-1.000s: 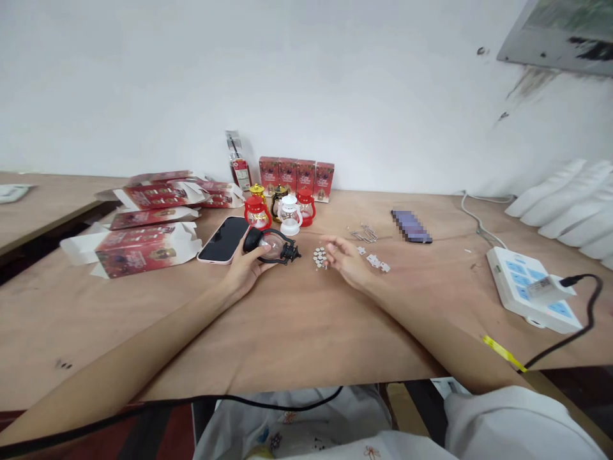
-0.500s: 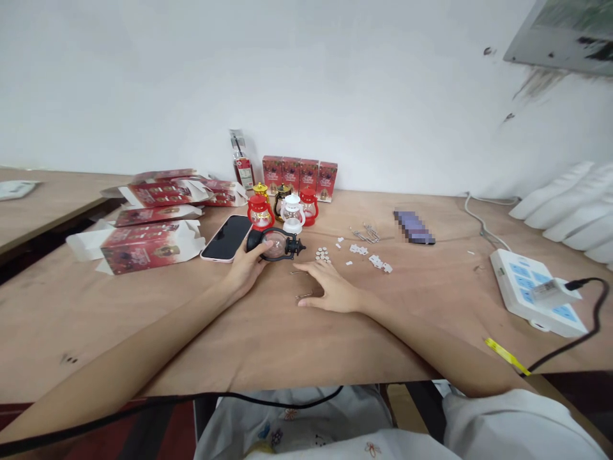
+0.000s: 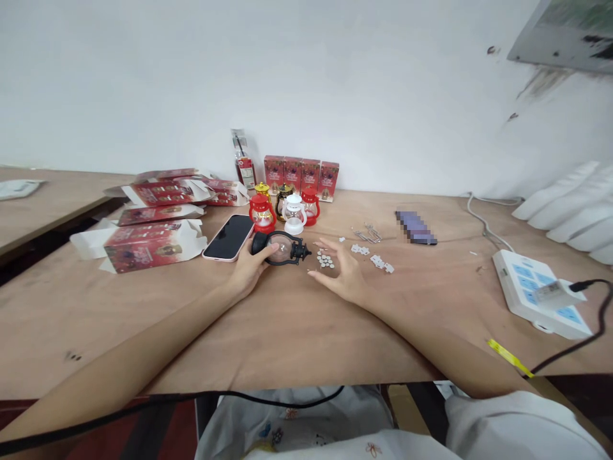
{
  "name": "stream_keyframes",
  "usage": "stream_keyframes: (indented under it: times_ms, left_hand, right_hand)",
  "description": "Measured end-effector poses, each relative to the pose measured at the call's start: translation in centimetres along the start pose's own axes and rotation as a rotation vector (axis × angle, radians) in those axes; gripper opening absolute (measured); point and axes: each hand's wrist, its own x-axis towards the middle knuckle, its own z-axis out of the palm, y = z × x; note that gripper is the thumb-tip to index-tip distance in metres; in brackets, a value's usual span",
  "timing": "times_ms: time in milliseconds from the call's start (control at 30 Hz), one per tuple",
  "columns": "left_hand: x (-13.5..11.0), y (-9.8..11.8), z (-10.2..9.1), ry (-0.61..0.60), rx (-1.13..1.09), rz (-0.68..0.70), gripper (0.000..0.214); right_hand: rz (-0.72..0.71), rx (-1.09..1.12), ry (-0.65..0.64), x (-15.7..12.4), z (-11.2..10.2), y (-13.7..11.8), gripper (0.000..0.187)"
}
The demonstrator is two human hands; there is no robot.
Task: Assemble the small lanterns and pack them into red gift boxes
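My left hand (image 3: 249, 269) is closed round the base end of a small black lantern (image 3: 283, 249), which lies on its side with its top to the right. To its right, my right hand (image 3: 348, 276) has thumb and fingers spread wide. A thin wire handle (image 3: 310, 271) seems stretched between them; only bits show at the fingertips, the rest is hidden. Between that hand and the lantern's tip lie several white button-shaped pieces (image 3: 325, 260). Small upright lanterns, including a white lantern (image 3: 294, 216) and a red lantern (image 3: 262, 216), stand behind the black one.
A phone (image 3: 230, 237) lies left of the lantern, beside opened red boxes (image 3: 143, 246). Closed red boxes (image 3: 301, 176) and a bottle (image 3: 245, 167) stand against the wall. White plastic pieces (image 3: 382, 263), wire handles (image 3: 368, 234), another phone (image 3: 416, 229) and a power strip (image 3: 536, 294) are on the right.
My right hand has moved away from me and slightly right, with the wire bits moving along at its fingertips. The black lantern has shifted slightly right in my left hand.
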Motion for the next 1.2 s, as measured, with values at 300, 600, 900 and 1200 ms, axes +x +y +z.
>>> stream_keyframes:
  times_ms: [300,600,900,1200]
  left_hand:
    - [-1.4,-0.3,0.6,-0.069,0.057,-0.031,0.054]
    - [-1.4,0.0,0.7,-0.071,0.043,-0.044,0.054]
    - [-1.3,0.0,0.5,-0.105,0.023,-0.065,0.049]
    - [-1.3,0.2,0.6,-0.15,0.032,-0.105,0.045]
  right_hand:
    - [-0.207,-0.191,0.062,-0.3,0.8,0.4,0.064]
    - [-0.043,-0.113,0.029,-0.5,0.8,0.5,0.061]
    - [-0.079,-0.145,0.023,-0.5,0.8,0.6,0.061]
    - [-0.11,-0.142,0.026,-0.5,0.8,0.9,0.061]
